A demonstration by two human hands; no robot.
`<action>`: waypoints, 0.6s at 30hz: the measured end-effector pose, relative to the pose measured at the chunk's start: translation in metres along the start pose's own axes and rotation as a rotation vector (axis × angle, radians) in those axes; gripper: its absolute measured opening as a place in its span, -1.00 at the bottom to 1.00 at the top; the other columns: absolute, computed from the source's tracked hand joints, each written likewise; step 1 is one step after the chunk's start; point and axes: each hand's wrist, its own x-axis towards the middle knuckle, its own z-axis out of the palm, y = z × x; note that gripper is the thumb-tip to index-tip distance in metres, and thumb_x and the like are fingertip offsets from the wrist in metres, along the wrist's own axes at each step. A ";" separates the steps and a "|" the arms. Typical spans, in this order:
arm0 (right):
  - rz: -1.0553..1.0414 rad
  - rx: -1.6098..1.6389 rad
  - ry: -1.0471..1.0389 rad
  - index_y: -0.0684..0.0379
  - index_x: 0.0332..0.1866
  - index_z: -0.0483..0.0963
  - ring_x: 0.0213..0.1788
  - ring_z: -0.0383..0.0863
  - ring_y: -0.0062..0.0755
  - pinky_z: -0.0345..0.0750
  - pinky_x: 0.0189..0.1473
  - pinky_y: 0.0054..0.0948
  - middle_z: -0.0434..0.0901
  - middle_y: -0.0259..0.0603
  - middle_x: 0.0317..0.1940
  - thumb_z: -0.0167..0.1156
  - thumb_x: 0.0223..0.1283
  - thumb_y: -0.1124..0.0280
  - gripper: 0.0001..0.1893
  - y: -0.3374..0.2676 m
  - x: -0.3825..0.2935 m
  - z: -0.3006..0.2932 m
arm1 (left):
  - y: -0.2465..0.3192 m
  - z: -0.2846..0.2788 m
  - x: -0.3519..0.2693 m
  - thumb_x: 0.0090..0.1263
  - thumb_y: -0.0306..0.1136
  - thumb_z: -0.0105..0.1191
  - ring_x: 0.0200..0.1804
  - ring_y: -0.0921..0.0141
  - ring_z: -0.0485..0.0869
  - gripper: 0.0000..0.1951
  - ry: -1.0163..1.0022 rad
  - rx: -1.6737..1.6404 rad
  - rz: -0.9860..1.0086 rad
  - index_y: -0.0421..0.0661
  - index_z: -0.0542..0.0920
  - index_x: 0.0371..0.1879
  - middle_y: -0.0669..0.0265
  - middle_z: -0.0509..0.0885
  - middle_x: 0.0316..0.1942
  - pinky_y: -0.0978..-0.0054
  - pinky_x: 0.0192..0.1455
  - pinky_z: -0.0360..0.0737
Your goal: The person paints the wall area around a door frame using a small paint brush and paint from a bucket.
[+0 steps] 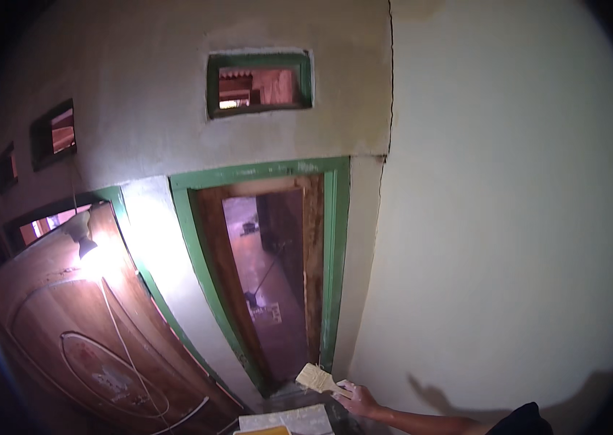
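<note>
My right hand (359,400) is closed around the handle of a flat paintbrush (315,377) at the lower right. Its wide head points up and to the left, coated in pale paint, in front of the foot of a green door frame (341,272). Pale smears mark the fingers. Below the brush, at the bottom edge, lies a greyish-white flat board or lid (306,417), with part of a yellow-orange container or tray (263,431) in front of it. My left hand is out of view.
A pale wall (491,217) fills the right side, with a dark crack running down the corner. A brown wooden door (94,326) stands at left, beside a bright hanging lamp (91,258) with a dangling cord. Above the framed glass panel (279,272) is a small green-framed opening (260,82).
</note>
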 end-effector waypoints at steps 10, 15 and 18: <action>-0.267 -0.037 0.407 0.32 -0.19 0.58 -0.47 0.39 -0.66 0.43 -0.43 -0.37 0.48 -0.28 -0.59 0.28 0.39 0.08 -0.60 -0.110 0.239 -0.225 | 0.037 0.036 0.045 -0.34 0.44 0.48 0.68 -0.05 -0.21 0.57 0.066 -0.012 -0.008 -0.04 -0.17 0.66 -0.04 -0.20 0.68 -0.08 0.68 -0.16; -0.511 -0.313 0.692 0.20 0.19 0.49 -0.53 0.42 -0.48 0.42 -0.43 -0.33 0.46 -0.22 -0.58 0.25 0.40 0.27 -0.64 -0.221 0.334 -0.361 | 0.051 0.066 0.028 -0.32 0.44 0.47 0.68 -0.05 -0.22 0.55 0.037 -0.005 -0.002 -0.03 -0.17 0.66 -0.03 -0.20 0.68 -0.08 0.67 -0.16; -0.579 -0.567 0.783 0.20 0.21 0.52 -0.32 0.67 -0.03 0.59 -0.20 -0.18 0.65 0.07 -0.36 0.21 0.39 0.28 -0.63 -0.268 0.379 -0.417 | 0.052 0.075 0.018 -0.30 0.44 0.46 0.68 -0.05 -0.22 0.54 0.038 0.007 -0.008 -0.02 -0.17 0.66 -0.03 -0.20 0.68 -0.09 0.67 -0.16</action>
